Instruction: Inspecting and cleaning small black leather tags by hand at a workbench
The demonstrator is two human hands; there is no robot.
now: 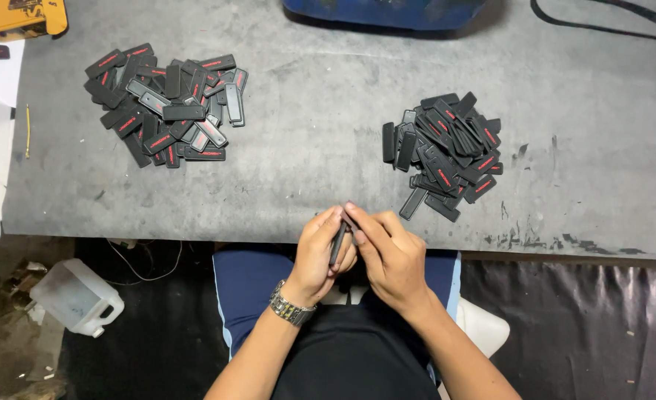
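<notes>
At the table's near edge, the left hand and right hand together pinched 1 black strip, with 2 piles of strips lying farther back.

Silver wristwatch, black apron, blue trousers

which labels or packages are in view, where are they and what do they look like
Left pile of labels: far left on the grey table; flat black strips, some with red marks, some grey.
Right pile of labels: right of centre; same black strips.
Held label: between left hand and right hand; black.
Yellow box: top-left corner.
</notes>
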